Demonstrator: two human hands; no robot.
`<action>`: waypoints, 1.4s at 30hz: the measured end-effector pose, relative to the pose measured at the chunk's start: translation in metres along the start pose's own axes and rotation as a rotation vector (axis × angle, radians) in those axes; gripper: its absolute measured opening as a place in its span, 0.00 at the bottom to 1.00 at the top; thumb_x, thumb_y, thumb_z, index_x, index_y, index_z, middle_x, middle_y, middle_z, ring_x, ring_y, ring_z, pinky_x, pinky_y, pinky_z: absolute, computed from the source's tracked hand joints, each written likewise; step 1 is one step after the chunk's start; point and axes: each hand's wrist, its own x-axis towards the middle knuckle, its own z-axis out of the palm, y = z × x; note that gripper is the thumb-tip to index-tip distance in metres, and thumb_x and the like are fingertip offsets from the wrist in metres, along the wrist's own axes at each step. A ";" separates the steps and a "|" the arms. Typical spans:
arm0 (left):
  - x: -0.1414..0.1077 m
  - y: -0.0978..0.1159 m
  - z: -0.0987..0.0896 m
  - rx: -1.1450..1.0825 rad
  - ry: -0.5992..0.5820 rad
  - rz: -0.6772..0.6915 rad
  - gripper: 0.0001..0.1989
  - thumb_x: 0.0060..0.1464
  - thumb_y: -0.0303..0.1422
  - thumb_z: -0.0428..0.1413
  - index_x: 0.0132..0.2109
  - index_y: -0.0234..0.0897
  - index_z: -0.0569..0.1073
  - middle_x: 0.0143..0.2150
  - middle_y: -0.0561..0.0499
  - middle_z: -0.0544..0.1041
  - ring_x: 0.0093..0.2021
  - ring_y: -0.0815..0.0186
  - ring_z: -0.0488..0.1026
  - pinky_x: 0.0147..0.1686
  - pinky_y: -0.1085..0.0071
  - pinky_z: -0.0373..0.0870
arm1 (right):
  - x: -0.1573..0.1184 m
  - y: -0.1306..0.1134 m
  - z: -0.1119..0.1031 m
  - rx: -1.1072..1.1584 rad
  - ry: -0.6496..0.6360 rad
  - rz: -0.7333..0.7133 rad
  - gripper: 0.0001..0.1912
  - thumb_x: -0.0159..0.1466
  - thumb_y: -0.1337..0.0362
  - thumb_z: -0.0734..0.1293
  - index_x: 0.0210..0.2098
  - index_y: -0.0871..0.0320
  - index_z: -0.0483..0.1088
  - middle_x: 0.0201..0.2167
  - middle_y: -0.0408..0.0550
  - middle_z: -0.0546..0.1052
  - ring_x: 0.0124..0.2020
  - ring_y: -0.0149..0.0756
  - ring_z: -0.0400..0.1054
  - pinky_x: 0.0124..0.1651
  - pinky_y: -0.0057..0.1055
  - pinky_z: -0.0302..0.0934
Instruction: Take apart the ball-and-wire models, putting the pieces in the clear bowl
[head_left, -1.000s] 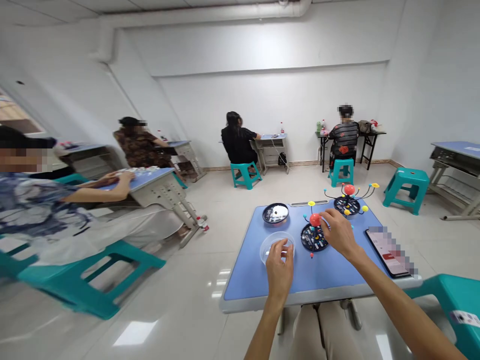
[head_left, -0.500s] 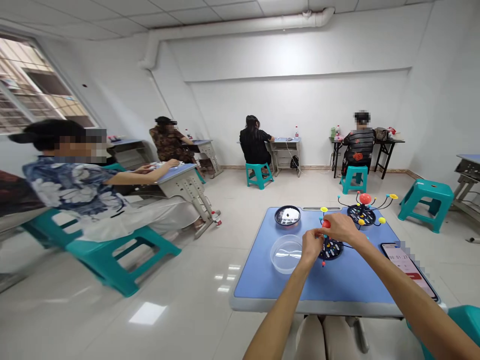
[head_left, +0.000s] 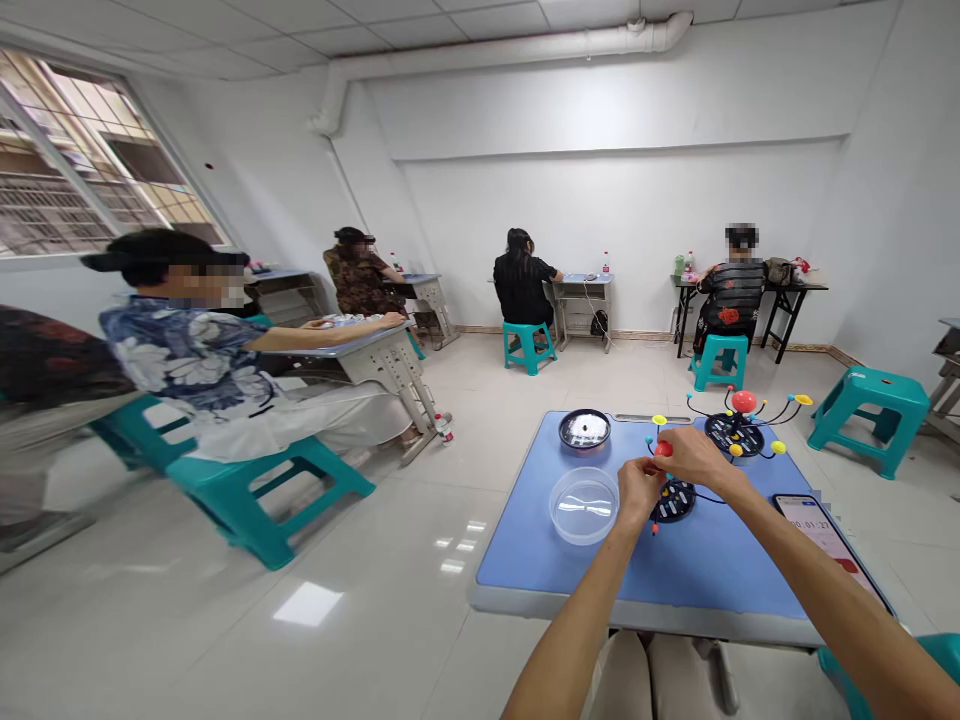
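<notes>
Head cam looks fwd/down twd hands (head_left: 694,459).

The left hand (head_left: 640,487) and right hand (head_left: 697,460) were bunched at the red ball (head_left: 663,450) of a small planet model (head_left: 673,505) — I saw a clear tub (head_left: 585,526) just left of it, a second model (head_left: 736,436) behind, all on the blue desk (head_left: 525,565).

Red ball (head_left: 663,450), black patterned base (head_left: 677,505), blue tabletop (head_left: 525,550), teal stool (head_left: 874,400)
</notes>
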 end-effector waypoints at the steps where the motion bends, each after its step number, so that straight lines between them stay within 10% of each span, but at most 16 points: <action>1: 0.000 -0.001 0.000 0.008 0.006 0.002 0.07 0.46 0.24 0.57 0.31 0.34 0.80 0.28 0.51 0.79 0.20 0.72 0.69 0.23 0.76 0.63 | 0.000 0.000 0.000 0.005 -0.003 0.006 0.06 0.57 0.64 0.62 0.28 0.58 0.70 0.29 0.50 0.76 0.31 0.35 0.68 0.27 0.28 0.44; 42: 0.002 0.000 0.007 0.280 0.022 0.056 0.11 0.48 0.30 0.57 0.29 0.24 0.81 0.29 0.37 0.80 0.36 0.60 0.78 0.24 0.72 0.52 | 0.011 0.005 0.017 -0.038 0.083 -0.022 0.02 0.52 0.66 0.63 0.25 0.56 0.68 0.24 0.47 0.72 0.27 0.33 0.63 0.27 0.29 0.42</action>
